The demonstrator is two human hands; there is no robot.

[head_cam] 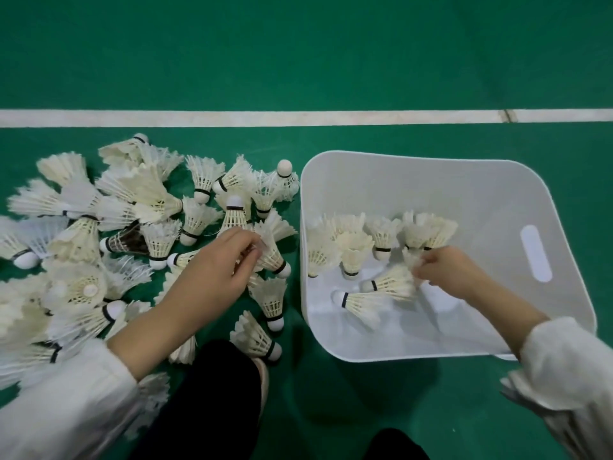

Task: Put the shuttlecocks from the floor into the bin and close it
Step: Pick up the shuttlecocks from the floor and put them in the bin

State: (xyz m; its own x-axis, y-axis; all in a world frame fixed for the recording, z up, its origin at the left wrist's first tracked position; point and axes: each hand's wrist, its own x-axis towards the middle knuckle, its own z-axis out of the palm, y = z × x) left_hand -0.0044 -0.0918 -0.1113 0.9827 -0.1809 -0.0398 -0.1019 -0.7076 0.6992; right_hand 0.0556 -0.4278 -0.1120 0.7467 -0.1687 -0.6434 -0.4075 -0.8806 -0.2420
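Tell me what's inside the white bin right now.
Several shuttlecocks lie on the white bin's bottom, much of it bare. The right hand reaches in, pinching one's feathers. Whatever lies under that hand and forearm is hidden.

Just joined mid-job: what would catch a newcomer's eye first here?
A big pile of shuttlecocks sprawls over the green floor at left, beside an open white bin at right that holds only a handful. The left hand pinches the feathers of a shuttlecock at the pile's edge, while the right hand is down inside the bin, pinching the feathers of a second shuttlecock.
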